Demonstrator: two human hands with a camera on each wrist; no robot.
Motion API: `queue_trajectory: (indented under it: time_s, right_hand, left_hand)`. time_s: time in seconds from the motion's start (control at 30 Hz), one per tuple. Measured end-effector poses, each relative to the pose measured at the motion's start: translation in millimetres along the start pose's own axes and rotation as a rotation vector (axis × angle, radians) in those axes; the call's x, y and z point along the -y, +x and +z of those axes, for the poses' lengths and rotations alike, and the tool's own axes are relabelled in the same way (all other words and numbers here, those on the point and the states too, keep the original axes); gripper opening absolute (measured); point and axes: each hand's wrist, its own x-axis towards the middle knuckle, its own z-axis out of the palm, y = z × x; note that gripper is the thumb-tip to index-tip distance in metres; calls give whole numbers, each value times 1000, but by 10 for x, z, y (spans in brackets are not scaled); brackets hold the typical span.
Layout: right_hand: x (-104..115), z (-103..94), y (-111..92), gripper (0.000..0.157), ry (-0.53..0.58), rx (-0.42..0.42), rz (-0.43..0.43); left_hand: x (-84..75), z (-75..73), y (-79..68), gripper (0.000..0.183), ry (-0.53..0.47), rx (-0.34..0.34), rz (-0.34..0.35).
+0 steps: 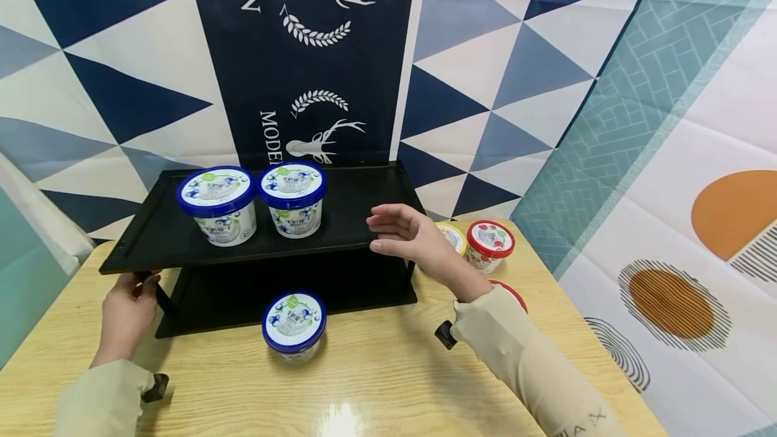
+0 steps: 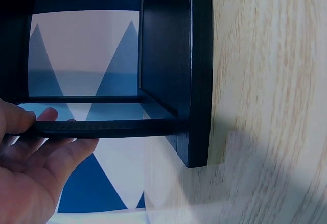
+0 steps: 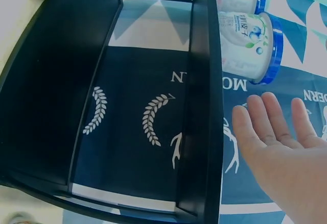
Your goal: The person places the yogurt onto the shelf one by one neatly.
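Observation:
A two-tier black shelf [image 1: 358, 221] stands on the table. My left hand [image 1: 129, 309] grips its front left leg [image 2: 102, 128], thumb on one side and fingers on the other, just under the top board. On that board sit two tubs with blue lids, a left tub [image 1: 227, 224] and a right tub [image 1: 297, 218]. My right hand [image 1: 407, 235] holds nothing; its fingers are extended near the right end of the top board, to the right of the tubs. In the right wrist view the palm [image 3: 286, 157] shows beside the board.
Another blue-lidded tub [image 1: 293, 329] stands on the wooden table [image 1: 243, 383] before the lower board. Right of the shelf are a yellow-lidded tub [image 1: 452, 238] and a red-lidded tub [image 1: 488, 248]; another red lid [image 1: 512, 294] is mostly hidden by my right arm. A patterned cloth [image 1: 315, 66] hangs behind.

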Motion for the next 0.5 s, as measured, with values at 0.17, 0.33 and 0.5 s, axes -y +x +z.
queue_trajectory:
  time_s: [0.17,0.33,0.5]
  right_hand:
    - [-31,10,-65,57,12,20,17]
    - [-100,30,-137,61,45,46,12]
    - [-160,61,-215,59,73,62,3]
  left_hand:
    - [0,1,7,35,-6,11,8]
    - [6,-9,6,34,-4,6,14]
    - [-6,-17,-1,33,1,4,11]
